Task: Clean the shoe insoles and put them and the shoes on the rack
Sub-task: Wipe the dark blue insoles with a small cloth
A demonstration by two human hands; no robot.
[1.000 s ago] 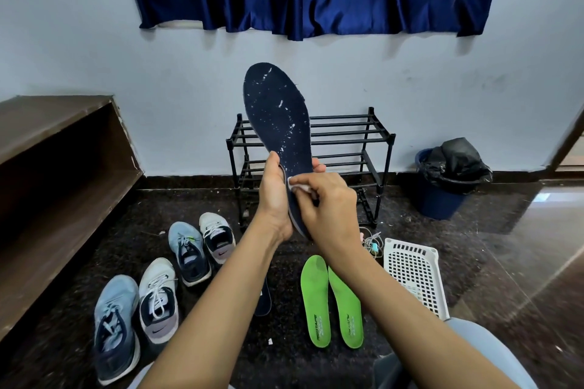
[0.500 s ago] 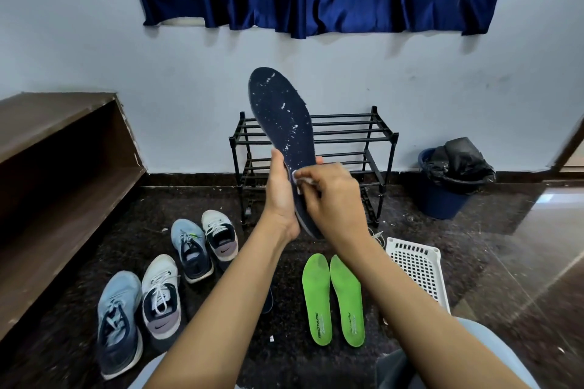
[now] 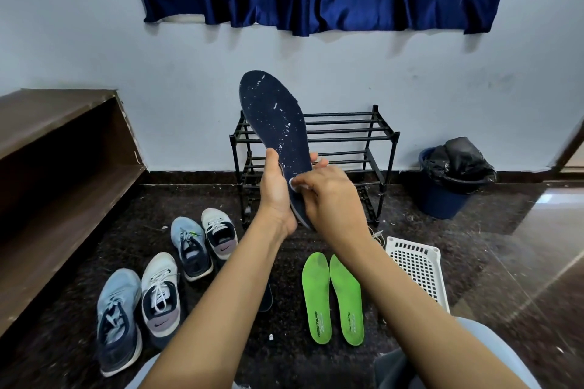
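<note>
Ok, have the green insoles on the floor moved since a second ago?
No. The green insoles lie in the same spot, side by side left of the white basket, in front of the rack.

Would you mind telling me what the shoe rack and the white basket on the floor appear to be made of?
The shoe rack looks like black-coated metal tubing, judging by its thin, even bars. The white basket appears moulded plastic: matte, with a regular slotted grid.

Left green insole (image 3: 317,297): white print "REDTAPE" along the heel end. Right green insole (image 3: 347,300): similar print, too blurred to read. Near white shoe (image 3: 159,294) and far white shoe (image 3: 219,232): swoosh logo on the near end, no lettering.
</note>
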